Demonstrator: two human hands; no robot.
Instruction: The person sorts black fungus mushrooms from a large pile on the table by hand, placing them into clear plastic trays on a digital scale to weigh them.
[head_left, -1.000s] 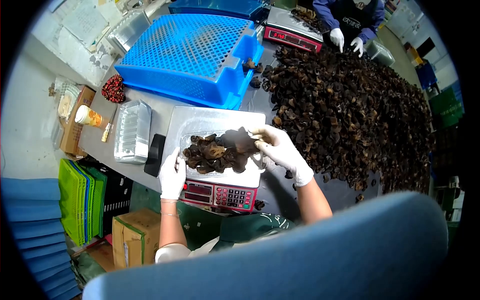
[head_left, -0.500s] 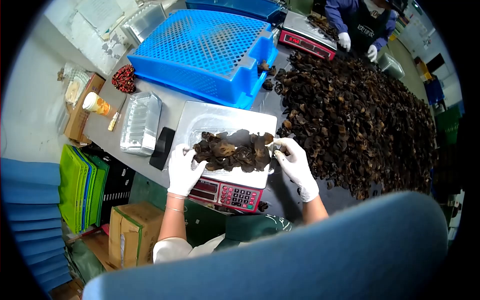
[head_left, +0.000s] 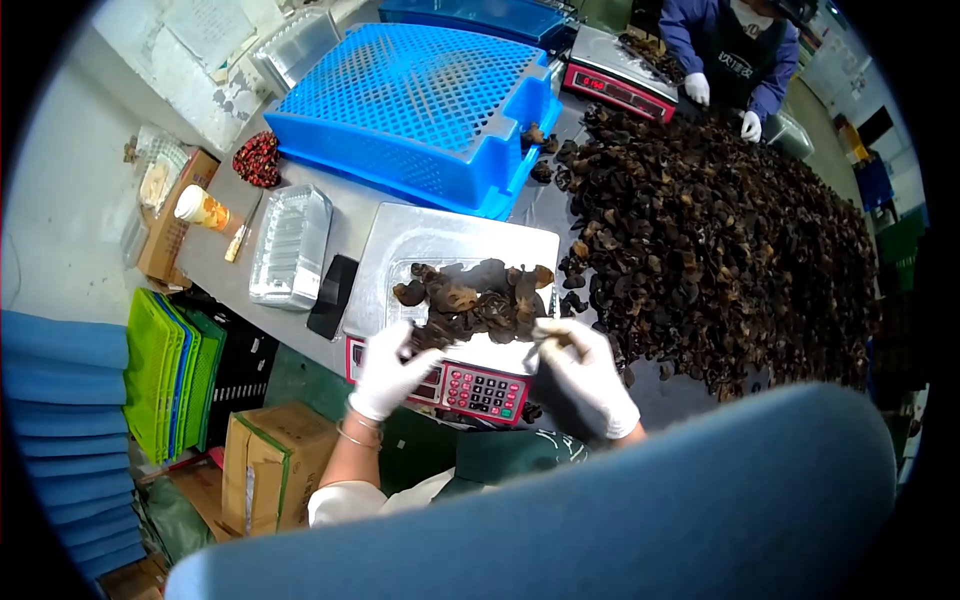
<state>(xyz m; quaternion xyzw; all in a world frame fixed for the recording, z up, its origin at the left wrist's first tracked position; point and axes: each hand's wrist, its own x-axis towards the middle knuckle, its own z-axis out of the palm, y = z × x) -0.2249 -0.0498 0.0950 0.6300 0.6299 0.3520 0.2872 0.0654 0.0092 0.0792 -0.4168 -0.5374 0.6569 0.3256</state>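
Observation:
Dark wood ear mushrooms [head_left: 485,300] lie heaped in a clear plastic tray [head_left: 400,272] on the silver plate of a red weighing scale [head_left: 470,232]. My left hand [head_left: 390,375], in a white glove, is at the tray's near left corner, with dark mushroom pieces between thumb and fingers. At the near right corner, my gloved right hand [head_left: 585,372] has its fingers curled in a pinch. What they hold, if anything, is too blurred to make out. Part of the scale's display is covered by my left hand.
A large mushroom pile [head_left: 720,250] covers the right side. Behind the scale is an upturned blue crate [head_left: 400,90]. Clear trays [head_left: 290,245], a black phone-like slab [head_left: 333,297] and a paper cup [head_left: 200,208] are left. A co-worker [head_left: 735,50] stands beyond, near another scale [head_left: 620,85].
Both hands have drawn nearer to me, down from the tray's sides. The mushrooms at the tray's left have shifted, and the left hand has closed around some pieces. The view has shifted slightly.

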